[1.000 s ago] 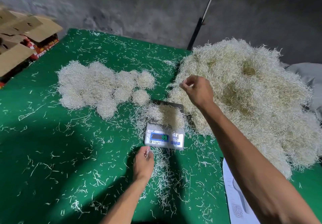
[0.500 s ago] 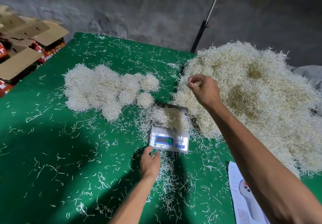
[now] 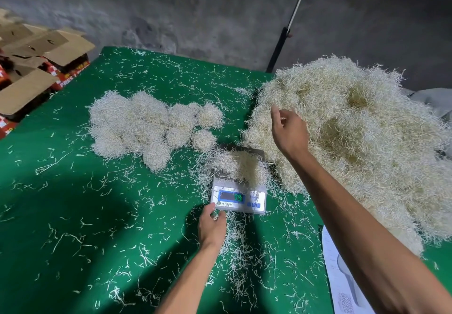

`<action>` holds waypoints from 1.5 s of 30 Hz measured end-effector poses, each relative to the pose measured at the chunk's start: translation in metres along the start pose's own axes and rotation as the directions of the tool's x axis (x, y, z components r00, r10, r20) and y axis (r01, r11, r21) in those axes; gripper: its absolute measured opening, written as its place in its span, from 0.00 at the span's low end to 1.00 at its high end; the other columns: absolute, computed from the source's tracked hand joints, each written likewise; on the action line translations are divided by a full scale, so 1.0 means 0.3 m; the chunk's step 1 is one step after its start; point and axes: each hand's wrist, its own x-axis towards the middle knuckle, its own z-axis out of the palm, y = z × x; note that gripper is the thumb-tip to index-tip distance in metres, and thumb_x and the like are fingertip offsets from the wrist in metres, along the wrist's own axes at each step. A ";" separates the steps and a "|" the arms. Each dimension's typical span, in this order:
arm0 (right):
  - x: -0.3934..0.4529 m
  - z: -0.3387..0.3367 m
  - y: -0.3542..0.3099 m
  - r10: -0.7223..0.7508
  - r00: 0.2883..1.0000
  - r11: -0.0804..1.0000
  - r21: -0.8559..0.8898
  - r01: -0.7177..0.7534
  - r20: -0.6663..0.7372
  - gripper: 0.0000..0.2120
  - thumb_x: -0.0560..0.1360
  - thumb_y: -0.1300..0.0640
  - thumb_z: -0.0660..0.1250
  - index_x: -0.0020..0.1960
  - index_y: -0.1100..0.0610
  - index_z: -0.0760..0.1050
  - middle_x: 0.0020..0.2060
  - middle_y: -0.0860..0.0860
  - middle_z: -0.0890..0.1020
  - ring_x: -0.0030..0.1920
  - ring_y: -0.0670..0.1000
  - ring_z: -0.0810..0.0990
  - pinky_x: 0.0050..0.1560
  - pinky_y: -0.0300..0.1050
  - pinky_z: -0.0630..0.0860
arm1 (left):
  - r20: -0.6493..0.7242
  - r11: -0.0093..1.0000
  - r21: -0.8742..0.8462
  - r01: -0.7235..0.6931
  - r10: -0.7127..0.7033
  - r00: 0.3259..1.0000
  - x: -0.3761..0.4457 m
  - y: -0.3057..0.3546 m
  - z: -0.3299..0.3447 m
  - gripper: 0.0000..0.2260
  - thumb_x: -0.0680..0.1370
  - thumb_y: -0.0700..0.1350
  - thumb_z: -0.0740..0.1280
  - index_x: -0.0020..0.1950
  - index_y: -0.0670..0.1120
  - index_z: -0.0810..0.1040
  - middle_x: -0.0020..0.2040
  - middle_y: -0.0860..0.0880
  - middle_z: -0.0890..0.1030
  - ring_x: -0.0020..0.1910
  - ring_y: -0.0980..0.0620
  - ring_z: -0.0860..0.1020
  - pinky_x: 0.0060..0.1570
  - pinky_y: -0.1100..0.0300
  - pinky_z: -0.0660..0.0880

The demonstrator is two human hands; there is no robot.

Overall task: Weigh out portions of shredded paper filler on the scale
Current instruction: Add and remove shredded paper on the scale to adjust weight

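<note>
Reaching over the big heap [image 3: 342,127] on the right, I keep my right hand [image 3: 289,130] loose and half open, holding nothing, ready to pluck a pinch. My left hand [image 3: 212,225] rests by the near edge of the scale [image 3: 238,197], fingers curled on a few shreds. The portion [image 3: 238,167] sits on the scale; finished balls [image 3: 151,125] lie far left on the table [image 3: 61,216], kept apart.

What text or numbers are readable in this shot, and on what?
"99": green digits on the display of the small white digital scale.
"FRES", cut off: white letters on the red printed cardboard box.
Small label under the scale's display: too small to read.
White printed paper sheet, with a QR-like code: unreadable.
</note>
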 end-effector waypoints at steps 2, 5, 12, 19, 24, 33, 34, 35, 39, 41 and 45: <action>-0.014 0.006 0.012 0.021 1.000 1.000 0.021 -0.021 0.009 0.22 0.86 0.43 0.55 0.48 0.57 0.80 0.47 0.53 0.84 0.33 0.49 0.81 0.43 0.48 0.81 | 0.004 1.000 -0.005 0.007 -0.007 1.000 -0.006 0.001 -0.002 0.21 0.81 0.39 0.66 0.74 0.48 0.70 0.75 0.49 0.70 0.71 0.49 0.71 0.72 0.48 0.67; -0.030 0.018 0.028 0.036 0.999 0.998 0.052 -0.037 0.014 0.22 0.86 0.46 0.57 0.61 0.62 0.81 0.57 0.57 0.85 0.44 0.54 0.86 0.48 0.51 0.83 | 0.003 1.000 -0.004 0.010 -0.010 1.000 -0.009 0.001 -0.004 0.21 0.81 0.39 0.66 0.74 0.48 0.70 0.74 0.49 0.71 0.71 0.49 0.71 0.71 0.49 0.68; -0.095 0.047 0.069 0.051 0.998 0.993 0.108 -0.055 0.042 0.19 0.85 0.48 0.58 0.66 0.60 0.78 0.61 0.56 0.83 0.52 0.48 0.81 0.52 0.46 0.78 | 0.012 1.000 0.022 0.008 -0.008 1.000 -0.011 0.004 -0.001 0.21 0.81 0.40 0.67 0.74 0.47 0.70 0.74 0.48 0.71 0.70 0.48 0.72 0.70 0.49 0.69; -0.165 0.070 0.130 0.105 0.988 0.991 0.066 -0.113 0.117 0.17 0.85 0.50 0.60 0.66 0.59 0.77 0.60 0.54 0.83 0.46 0.47 0.81 0.46 0.39 0.76 | 0.017 1.000 0.011 0.001 -0.001 1.000 -0.010 0.000 0.008 0.21 0.81 0.39 0.67 0.73 0.48 0.70 0.72 0.48 0.72 0.62 0.52 0.74 0.60 0.57 0.70; -0.208 0.087 0.174 0.159 0.972 0.982 0.075 -0.174 0.176 0.14 0.85 0.53 0.61 0.65 0.59 0.77 0.61 0.55 0.83 0.53 0.50 0.81 0.57 0.49 0.81 | -0.006 0.999 -0.031 0.009 -0.009 1.000 -0.004 0.010 -0.005 0.24 0.80 0.38 0.69 0.75 0.50 0.69 0.73 0.48 0.73 0.62 0.48 0.77 0.64 0.47 0.75; -0.244 0.136 0.272 0.269 0.938 0.946 0.122 -0.299 0.218 0.16 0.85 0.49 0.59 0.62 0.59 0.77 0.52 0.52 0.83 0.48 0.47 0.82 0.55 0.49 0.80 | 0.089 0.990 0.132 0.040 -0.052 0.995 0.057 0.024 -0.064 0.19 0.81 0.43 0.68 0.71 0.49 0.73 0.59 0.50 0.80 0.41 0.58 0.74 0.39 0.64 0.70; -0.248 0.147 0.286 0.287 0.930 0.936 0.138 -0.323 0.229 0.16 0.85 0.47 0.58 0.62 0.58 0.77 0.52 0.52 0.83 0.48 0.47 0.81 0.53 0.46 0.80 | 0.109 0.978 0.198 0.060 -0.083 0.991 0.072 0.039 -0.073 0.17 0.81 0.45 0.69 0.70 0.48 0.74 0.52 0.52 0.80 0.37 0.58 0.73 0.35 0.64 0.69; -0.256 0.159 0.296 0.309 0.920 0.924 0.154 -0.351 0.242 0.18 0.86 0.46 0.57 0.64 0.58 0.76 0.55 0.53 0.83 0.49 0.49 0.81 0.50 0.42 0.79 | 0.118 0.956 0.282 0.074 -0.111 0.987 0.086 0.062 -0.081 0.17 0.81 0.48 0.69 0.68 0.47 0.74 0.51 0.51 0.80 0.36 0.57 0.72 0.35 0.63 0.69; -0.289 0.231 0.323 0.366 0.899 0.886 0.205 -0.416 0.242 0.21 0.86 0.46 0.55 0.70 0.59 0.73 0.61 0.60 0.81 0.59 0.63 0.81 0.56 0.54 0.81 | 0.038 0.811 0.578 0.092 -0.139 0.990 0.181 0.193 -0.066 0.37 0.79 0.60 0.67 0.78 0.40 0.56 0.73 0.40 0.67 0.66 0.41 0.72 0.66 0.46 0.72; -0.295 0.271 0.327 0.362 0.903 0.879 0.238 -0.413 0.231 0.21 0.86 0.46 0.55 0.72 0.58 0.72 0.65 0.58 0.80 0.62 0.56 0.80 0.65 0.51 0.77 | 0.036 0.847 0.530 0.050 -0.081 0.996 0.241 0.264 -0.025 0.44 0.79 0.67 0.61 0.82 0.43 0.46 0.81 0.39 0.55 0.77 0.35 0.59 0.75 0.37 0.61; -0.273 0.374 0.327 0.380 0.894 0.865 0.253 -0.434 0.237 0.19 0.87 0.46 0.52 0.66 0.57 0.72 0.59 0.57 0.81 0.60 0.57 0.81 0.59 0.36 0.79 | 0.034 0.937 0.329 -0.118 0.114 0.993 0.377 0.348 0.080 0.37 0.82 0.63 0.60 0.83 0.54 0.45 0.83 0.46 0.47 0.81 0.42 0.47 0.77 0.35 0.51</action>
